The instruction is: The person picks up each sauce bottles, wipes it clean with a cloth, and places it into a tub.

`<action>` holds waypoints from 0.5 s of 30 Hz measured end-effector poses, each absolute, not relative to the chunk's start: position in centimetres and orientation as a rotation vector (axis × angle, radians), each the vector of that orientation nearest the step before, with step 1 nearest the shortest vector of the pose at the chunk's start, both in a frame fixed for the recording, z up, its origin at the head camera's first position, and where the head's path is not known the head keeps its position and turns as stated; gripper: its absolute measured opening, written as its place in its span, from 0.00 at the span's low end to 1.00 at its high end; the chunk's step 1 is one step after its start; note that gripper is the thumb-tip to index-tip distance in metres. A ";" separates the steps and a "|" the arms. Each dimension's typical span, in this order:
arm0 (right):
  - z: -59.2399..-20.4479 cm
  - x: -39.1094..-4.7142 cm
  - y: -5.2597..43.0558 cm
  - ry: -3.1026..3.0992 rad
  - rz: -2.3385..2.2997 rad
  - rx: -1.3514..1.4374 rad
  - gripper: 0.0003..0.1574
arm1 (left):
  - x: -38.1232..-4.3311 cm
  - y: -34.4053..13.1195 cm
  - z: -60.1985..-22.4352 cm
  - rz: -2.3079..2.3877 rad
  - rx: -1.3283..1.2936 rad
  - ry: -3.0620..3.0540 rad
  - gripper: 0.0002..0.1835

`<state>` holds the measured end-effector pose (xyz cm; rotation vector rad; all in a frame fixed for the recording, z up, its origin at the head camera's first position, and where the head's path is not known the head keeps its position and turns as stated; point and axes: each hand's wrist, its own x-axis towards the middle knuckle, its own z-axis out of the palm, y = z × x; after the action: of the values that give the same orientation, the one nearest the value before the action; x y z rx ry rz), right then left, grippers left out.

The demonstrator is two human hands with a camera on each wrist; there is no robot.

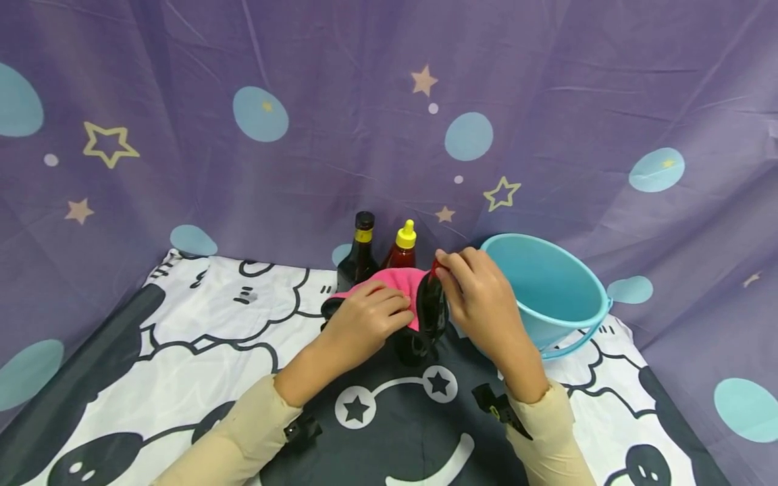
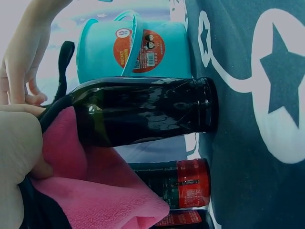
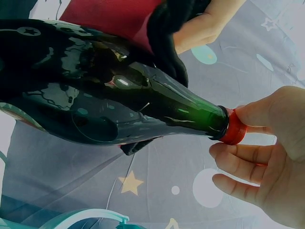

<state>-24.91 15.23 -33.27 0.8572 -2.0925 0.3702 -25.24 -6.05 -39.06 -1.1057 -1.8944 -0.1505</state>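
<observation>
A dark green glass bottle (image 1: 433, 307) with a red cap (image 3: 236, 128) stands upright on the dark part of the tablecloth. My right hand (image 1: 486, 297) pinches that cap between thumb and fingers, as the right wrist view shows closely. My left hand (image 1: 367, 320) grips a pink plush cloth (image 1: 395, 277) with black edging and a black strap (image 2: 66, 67). In the left wrist view the cloth (image 2: 119, 191) lies against the bottle's side near its shoulder, its lower corner hanging down.
Behind the cloth stand a dark bottle (image 1: 358, 260) with a black cap and a red bottle (image 1: 403, 250) with a yellow nozzle cap. A turquoise bucket (image 1: 535, 270) stands tilted at the right. A purple patterned curtain (image 1: 340, 169) hangs behind the table.
</observation>
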 end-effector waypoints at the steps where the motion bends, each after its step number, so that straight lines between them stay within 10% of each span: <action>1: -33.3 -24.9 15.2 -2.093 0.373 0.859 0.13 | -25.2 -6.1 -39.1 -0.147 -1.108 -1.900 0.09; 15: -33.3 -24.8 15.2 -2.098 0.361 0.853 0.12 | -25.5 -6.4 -39.2 -0.125 -1.117 -1.963 0.11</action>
<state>-24.84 15.23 -33.28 0.8534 -2.0978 0.3614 -25.50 -6.36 -39.22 -1.1172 -1.9629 -0.1245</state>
